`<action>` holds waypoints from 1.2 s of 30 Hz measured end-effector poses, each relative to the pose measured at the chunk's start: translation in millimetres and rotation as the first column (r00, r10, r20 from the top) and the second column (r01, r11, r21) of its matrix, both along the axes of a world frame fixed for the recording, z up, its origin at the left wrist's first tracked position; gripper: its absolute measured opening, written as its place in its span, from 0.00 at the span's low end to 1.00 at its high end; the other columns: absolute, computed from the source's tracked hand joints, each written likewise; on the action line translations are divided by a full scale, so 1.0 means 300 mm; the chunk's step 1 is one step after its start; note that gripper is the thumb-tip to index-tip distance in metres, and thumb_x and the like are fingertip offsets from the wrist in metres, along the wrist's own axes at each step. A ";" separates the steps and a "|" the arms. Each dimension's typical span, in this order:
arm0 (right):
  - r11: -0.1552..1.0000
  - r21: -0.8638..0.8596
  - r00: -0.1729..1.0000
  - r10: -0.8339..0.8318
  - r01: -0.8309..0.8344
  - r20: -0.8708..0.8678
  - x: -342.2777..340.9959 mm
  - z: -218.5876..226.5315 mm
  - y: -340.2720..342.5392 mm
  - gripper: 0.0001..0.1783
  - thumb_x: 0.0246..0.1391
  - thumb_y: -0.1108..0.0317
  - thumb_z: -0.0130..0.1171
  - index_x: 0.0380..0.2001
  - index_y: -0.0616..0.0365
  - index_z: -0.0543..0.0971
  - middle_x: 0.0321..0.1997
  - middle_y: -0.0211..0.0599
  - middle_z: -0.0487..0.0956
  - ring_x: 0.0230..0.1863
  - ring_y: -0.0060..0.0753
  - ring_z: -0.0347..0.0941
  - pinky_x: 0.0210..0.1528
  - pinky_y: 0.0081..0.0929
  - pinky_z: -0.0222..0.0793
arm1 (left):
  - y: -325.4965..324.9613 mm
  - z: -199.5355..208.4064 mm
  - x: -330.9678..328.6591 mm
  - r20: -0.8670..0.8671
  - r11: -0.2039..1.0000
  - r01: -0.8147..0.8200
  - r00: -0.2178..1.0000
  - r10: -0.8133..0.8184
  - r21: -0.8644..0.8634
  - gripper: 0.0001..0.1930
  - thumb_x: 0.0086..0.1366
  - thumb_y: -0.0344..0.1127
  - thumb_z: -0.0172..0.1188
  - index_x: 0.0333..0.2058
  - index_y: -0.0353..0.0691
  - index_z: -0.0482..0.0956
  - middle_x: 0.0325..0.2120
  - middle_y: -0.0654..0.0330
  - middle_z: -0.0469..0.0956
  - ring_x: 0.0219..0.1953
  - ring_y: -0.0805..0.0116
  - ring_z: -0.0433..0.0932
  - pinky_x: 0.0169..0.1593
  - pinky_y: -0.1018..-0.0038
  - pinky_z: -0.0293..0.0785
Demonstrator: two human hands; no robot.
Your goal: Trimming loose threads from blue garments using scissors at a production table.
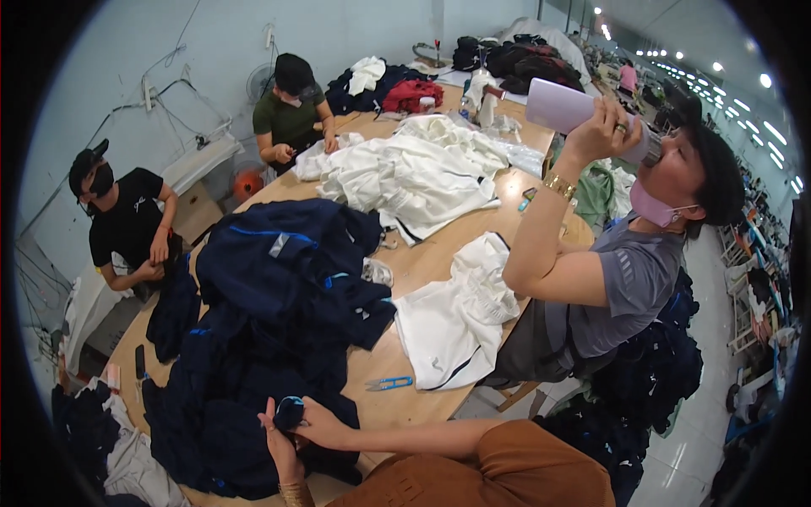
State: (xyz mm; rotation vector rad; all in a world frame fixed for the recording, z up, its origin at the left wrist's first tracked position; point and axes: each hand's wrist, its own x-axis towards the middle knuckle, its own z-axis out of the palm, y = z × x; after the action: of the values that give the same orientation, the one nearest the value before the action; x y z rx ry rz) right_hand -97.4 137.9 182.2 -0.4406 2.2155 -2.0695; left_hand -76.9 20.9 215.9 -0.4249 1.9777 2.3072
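Low in the picture, my left hand (280,444) and my right hand (325,424) come together around a gathered bit of navy fabric (289,412) with a light blue edge. My right fingers close on it from the right; my left fingers hold its left side, partly hidden by the cloth. Whether a small tool is in either hand, I cannot make out. This bit seems to belong to the navy garments (253,363) heaped beneath and beyond my hands. To the right, a pair of blue thread snips (389,384) lies on the wooden table (422,411).
White shorts (452,325) lie right of the navy heap, and a white garment pile (414,165) sits beyond. At right, a person (621,270) drinks from a pale purple bottle (562,106). Two co-workers (127,215) stand across the table. Dark garments (608,431) fill the floor at lower right.
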 end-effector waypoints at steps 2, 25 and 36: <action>0.996 -0.084 0.998 -0.037 0.042 0.058 0.008 -0.027 -0.025 0.16 0.48 0.66 0.60 0.40 0.61 0.71 0.35 0.41 0.68 0.41 0.38 0.68 0.44 0.31 0.64 | 0.001 -0.020 0.000 -0.038 0.996 -0.052 0.998 0.054 0.070 0.28 0.68 0.56 0.39 0.51 0.37 0.69 0.34 0.64 0.73 0.31 0.79 0.71 0.32 0.84 0.66; 0.720 0.685 0.786 0.488 -0.117 -0.379 -0.002 0.017 0.062 0.08 0.47 0.66 0.53 0.26 0.59 0.76 0.28 0.45 0.76 0.31 0.44 0.75 0.31 0.37 0.69 | -0.014 0.003 -0.004 -0.161 0.611 0.137 0.900 -0.406 -0.780 0.15 0.65 0.38 0.47 0.36 0.31 0.76 0.29 0.42 0.76 0.33 0.46 0.76 0.36 0.64 0.71; 0.969 0.201 0.958 0.189 -0.146 -0.217 -0.027 -0.049 0.072 0.10 0.59 0.63 0.44 0.29 0.56 0.71 0.24 0.44 0.72 0.28 0.48 0.71 0.31 0.38 0.65 | -0.045 -0.063 -0.009 -0.178 0.678 0.159 0.899 -0.400 -0.718 0.07 0.56 0.22 0.43 0.29 0.32 0.72 0.21 0.43 0.73 0.28 0.50 0.78 0.27 0.65 0.69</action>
State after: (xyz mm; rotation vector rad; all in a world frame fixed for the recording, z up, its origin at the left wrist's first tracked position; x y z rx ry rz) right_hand -105.6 159.6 167.4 -0.8632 2.3716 -1.7899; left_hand -79.8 7.3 196.9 0.2640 2.7950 1.4376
